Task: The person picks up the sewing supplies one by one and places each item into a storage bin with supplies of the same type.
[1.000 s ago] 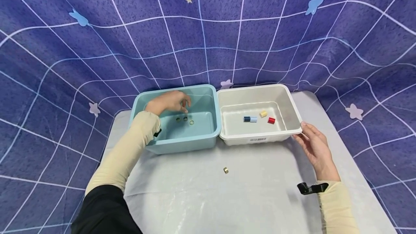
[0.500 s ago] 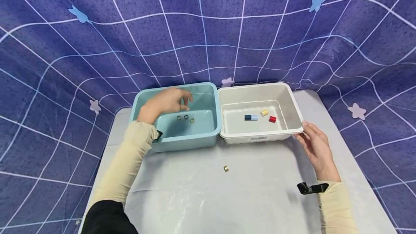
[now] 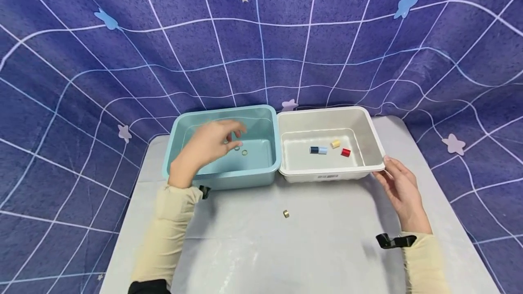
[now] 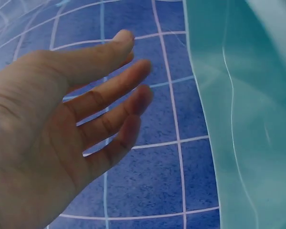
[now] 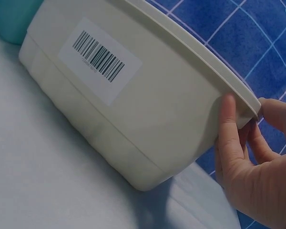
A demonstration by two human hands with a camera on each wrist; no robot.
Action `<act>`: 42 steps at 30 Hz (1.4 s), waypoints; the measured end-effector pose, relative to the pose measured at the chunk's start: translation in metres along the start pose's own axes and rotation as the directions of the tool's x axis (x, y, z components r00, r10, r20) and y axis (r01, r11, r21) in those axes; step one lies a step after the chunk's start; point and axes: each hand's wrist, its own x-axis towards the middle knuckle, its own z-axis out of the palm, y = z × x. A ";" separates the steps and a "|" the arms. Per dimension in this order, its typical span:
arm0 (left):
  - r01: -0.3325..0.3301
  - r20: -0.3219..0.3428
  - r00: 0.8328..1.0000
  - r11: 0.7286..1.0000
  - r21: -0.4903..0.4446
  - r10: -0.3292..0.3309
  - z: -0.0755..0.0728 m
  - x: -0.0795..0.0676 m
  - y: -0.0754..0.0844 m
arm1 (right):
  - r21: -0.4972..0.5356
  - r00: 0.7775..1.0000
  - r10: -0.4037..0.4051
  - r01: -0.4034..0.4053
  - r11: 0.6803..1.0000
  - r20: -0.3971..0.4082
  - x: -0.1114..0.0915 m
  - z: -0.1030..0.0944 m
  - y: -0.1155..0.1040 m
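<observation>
My left hand (image 3: 207,143) hovers over the teal bin (image 3: 234,179), its fingers loosely bent and apart; in the left wrist view nothing lies between them. Small metal rings (image 3: 244,152) lie on that bin's floor, partly hidden behind the hand. At the near right corner of the white bin (image 3: 306,174), my right hand (image 3: 402,189) grips the rim, thumb on one side and fingers against the wall. Inside the white bin are small thread spools: dark blue (image 3: 313,149), light blue (image 3: 323,150), yellow (image 3: 335,144) and red (image 3: 346,152).
A single gold-coloured ring (image 3: 286,213) lies on the white tablecloth (image 3: 253,248) in front of the bins. Both bins stand side by side, touching or nearly so. A purple-blue curtain (image 3: 261,40) hangs close behind them. A barcode label (image 5: 100,59) marks the white bin's front.
My left hand has lifted from low in the teal bin and its wrist has drawn back toward the near side. The right hand keeps its grip on the white bin's corner.
</observation>
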 end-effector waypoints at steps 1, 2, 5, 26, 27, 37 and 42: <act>-0.003 -0.027 1.000 1.000 -0.023 0.003 0.002 -0.005 0.004 | 0.003 1.000 0.003 -0.003 1.000 0.001 -0.001 -0.001 -0.001; -0.009 -0.054 0.999 0.999 -0.050 0.006 0.005 -0.010 0.007 | 0.000 1.000 0.002 -0.002 1.000 0.002 -0.003 -0.002 -0.002; -0.023 -0.123 0.992 0.990 -0.136 0.006 0.013 -0.026 0.018 | 0.000 1.000 0.002 -0.003 1.000 -0.002 -0.005 -0.005 -0.003; -0.154 -0.158 0.984 0.814 -0.560 0.078 0.100 -0.093 0.056 | -0.024 1.000 0.010 -0.010 1.000 -0.003 -0.003 -0.002 0.001; -0.153 -0.151 0.985 0.808 -0.569 0.080 0.107 -0.094 0.057 | -0.021 1.000 0.010 -0.010 1.000 -0.003 -0.003 -0.002 0.001; 0.033 0.012 0.999 0.770 -0.637 -0.032 0.173 -0.097 0.053 | -0.004 1.000 0.010 -0.010 1.000 0.003 0.001 -0.001 0.001; 0.133 0.131 0.989 0.795 -0.592 -0.069 0.198 -0.095 0.048 | 0.004 1.000 0.002 -0.002 1.000 0.009 0.000 -0.001 0.002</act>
